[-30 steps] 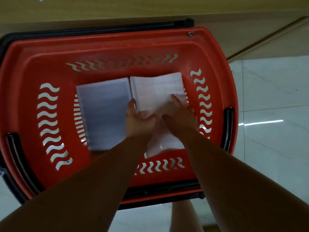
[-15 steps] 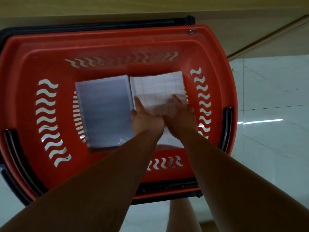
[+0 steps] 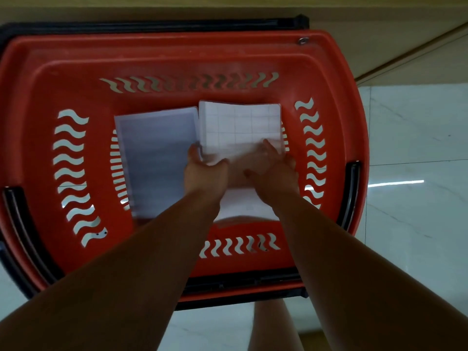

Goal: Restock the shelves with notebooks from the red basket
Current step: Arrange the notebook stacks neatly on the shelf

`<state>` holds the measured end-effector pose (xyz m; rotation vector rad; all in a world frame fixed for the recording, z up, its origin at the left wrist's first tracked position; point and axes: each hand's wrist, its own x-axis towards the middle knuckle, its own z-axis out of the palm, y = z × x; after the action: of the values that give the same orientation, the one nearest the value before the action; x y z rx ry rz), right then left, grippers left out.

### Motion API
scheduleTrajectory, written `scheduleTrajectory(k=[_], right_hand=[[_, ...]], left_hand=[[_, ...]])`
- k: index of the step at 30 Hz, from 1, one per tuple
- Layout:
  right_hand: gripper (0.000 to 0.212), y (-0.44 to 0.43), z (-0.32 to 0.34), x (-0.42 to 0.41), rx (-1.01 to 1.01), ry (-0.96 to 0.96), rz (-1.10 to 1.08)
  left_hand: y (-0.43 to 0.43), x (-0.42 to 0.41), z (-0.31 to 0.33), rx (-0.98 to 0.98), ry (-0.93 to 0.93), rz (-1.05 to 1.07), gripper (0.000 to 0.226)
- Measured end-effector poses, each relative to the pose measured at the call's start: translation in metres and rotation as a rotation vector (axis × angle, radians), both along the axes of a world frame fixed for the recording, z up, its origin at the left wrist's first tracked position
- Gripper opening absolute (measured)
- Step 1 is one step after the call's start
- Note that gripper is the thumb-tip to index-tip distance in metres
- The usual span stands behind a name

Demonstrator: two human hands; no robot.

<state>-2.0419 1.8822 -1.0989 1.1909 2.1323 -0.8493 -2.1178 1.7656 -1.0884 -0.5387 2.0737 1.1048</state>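
Left hand (image 3: 205,171) and right hand (image 3: 276,171) are gripping opposite side edges of white grid-printed paper notebook (image 3: 240,125), at right inside red slotted plastic basket (image 3: 177,54). Grey lined rectangular notebook (image 3: 157,158) is lying flat just left of it.

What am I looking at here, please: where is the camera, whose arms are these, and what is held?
There is no machine: a camera worn on a person's head looks down at their own bare arms. A red basket sits above a pale tiled floor. In it lie two notebooks side by side: a grey notebook on the left, a grid notebook on the right. The left hand and right hand both grip the grid notebook near its closer end, one at each side. Blur hides finer detail.
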Motion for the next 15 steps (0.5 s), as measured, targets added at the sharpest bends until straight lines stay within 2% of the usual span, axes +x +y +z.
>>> scheduleTrajectory(k=[4,9,11,14,15], right_hand=[[0.083,0.002,0.003,0.001,-0.023,0.0,-0.015],[0.081,0.004,0.004,0.004,-0.051,0.012,-0.068],[0.078,0.002,0.003,0.006,-0.048,0.001,-0.049],[0.066,0.001,0.004,0.002,-0.02,0.016,0.006],[0.068,0.001,0.003,0.0,-0.007,0.004,0.036]], left_hand=[[-0.007,0.0,-0.003,0.036,0.009,-0.117,0.052],[-0.012,0.001,-0.003,0.071,0.017,-0.271,0.068],[-0.011,0.0,-0.001,0.083,0.038,-0.286,0.07],[-0.009,0.001,0.009,0.156,0.072,-0.296,0.085],[-0.009,0.0,0.013,0.179,0.081,-0.31,0.089]])
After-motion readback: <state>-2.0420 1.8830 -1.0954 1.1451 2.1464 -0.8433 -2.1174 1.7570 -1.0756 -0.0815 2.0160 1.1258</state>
